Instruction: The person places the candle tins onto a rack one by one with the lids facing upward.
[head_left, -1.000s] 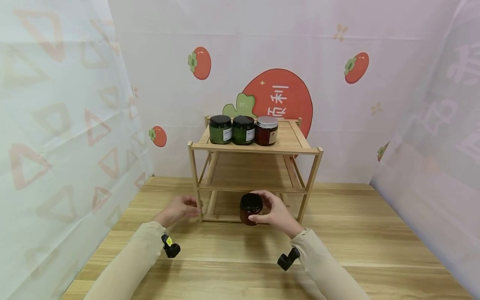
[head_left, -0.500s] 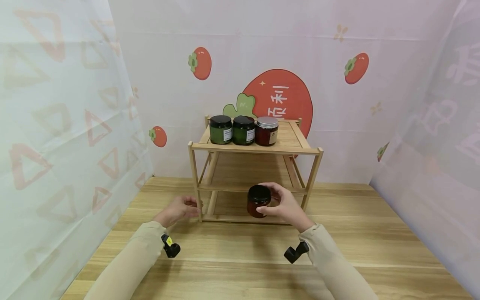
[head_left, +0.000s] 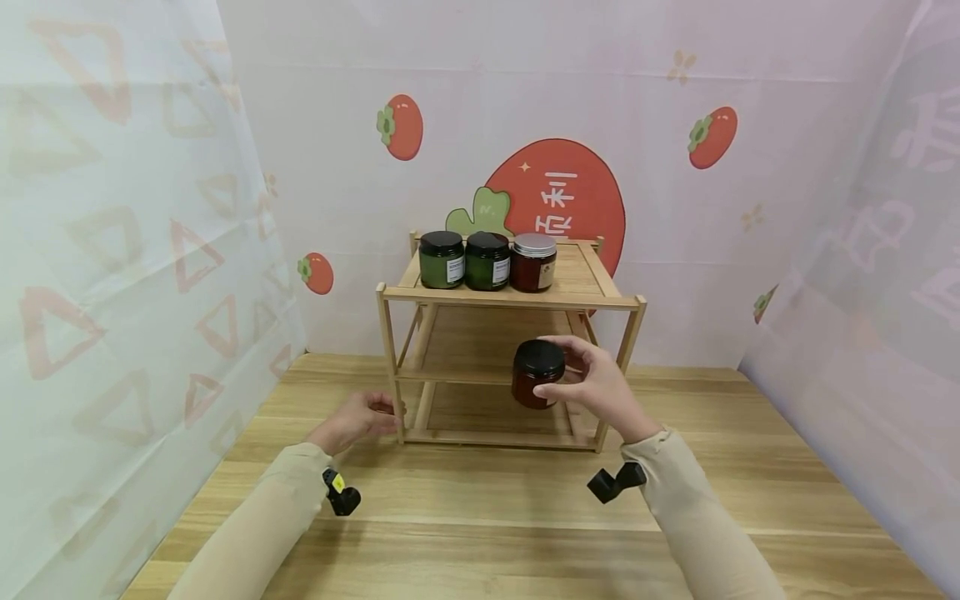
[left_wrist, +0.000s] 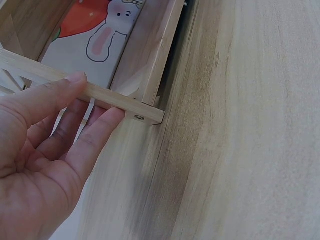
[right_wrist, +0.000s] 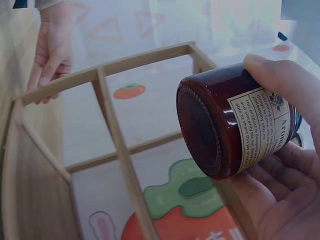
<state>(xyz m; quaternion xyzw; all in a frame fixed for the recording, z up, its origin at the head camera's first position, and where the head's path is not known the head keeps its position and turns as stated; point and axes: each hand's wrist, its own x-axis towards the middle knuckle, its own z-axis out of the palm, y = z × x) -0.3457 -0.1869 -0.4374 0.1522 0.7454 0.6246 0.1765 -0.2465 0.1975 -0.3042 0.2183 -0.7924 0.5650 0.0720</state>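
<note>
My right hand (head_left: 600,387) grips an amber glass jar (head_left: 529,389) with a black lid, holding it in the air before the middle level of a wooden rack (head_left: 510,297). The right wrist view shows the jar tilted, its base facing the rack, with a cream printed label (right_wrist: 260,127) on its side. At the rack's lower left, my left hand (head_left: 358,425) pinches the front leg (left_wrist: 112,96) between thumb and fingers. Two green jars (head_left: 441,265) with black lids and a dark red jar (head_left: 531,271) with a silver lid stand in a row on the top shelf.
The rack stands on a wood-grain table (head_left: 450,533). Behind it hangs a pale backdrop (head_left: 315,150) printed with red fruit, and a patterned side sheet (head_left: 135,275) rises at the left. A front rail (head_left: 450,377) crosses the rack's middle level.
My right hand has lifted the amber jar from the rack's bottom front edge, up and to the right, to middle-level height. My left hand stays on the leg.
</note>
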